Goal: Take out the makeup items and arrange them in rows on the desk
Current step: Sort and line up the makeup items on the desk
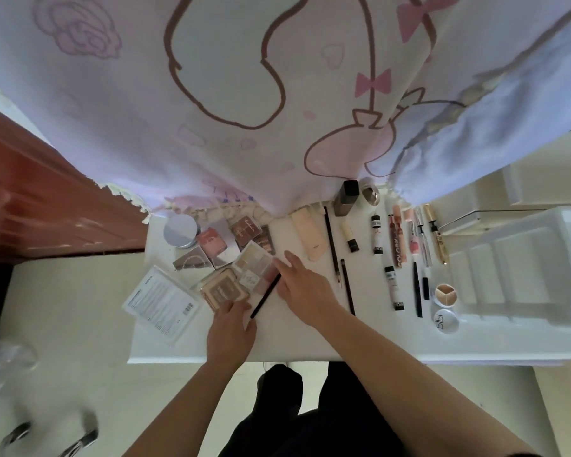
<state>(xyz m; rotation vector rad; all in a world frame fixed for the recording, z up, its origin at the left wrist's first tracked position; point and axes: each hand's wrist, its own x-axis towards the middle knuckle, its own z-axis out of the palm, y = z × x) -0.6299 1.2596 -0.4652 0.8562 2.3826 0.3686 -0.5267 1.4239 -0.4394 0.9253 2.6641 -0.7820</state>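
Observation:
On the white desk point(304, 344) a heap of palettes and compacts lies at the left: a beige palette point(224, 289), a pale multi-shade palette point(256, 265) and pink boxes point(213, 242). My left hand point(233, 328) rests with its fingers on the near edge of the beige palette. My right hand point(302, 286) reaches over the multi-shade palette with fingers fairly straight; a thin black pencil point(266, 295) lies under its thumb side. To the right, pencils point(332, 247), lip tubes point(397, 239) and small jars point(445, 293) lie in rows.
A white sachet point(162, 305) overhangs the desk's left edge. A round silver tin point(180, 230) stands at the back left. A white plastic organiser point(521, 275) fills the right end. A patterned curtain point(244, 110) hangs behind the desk.

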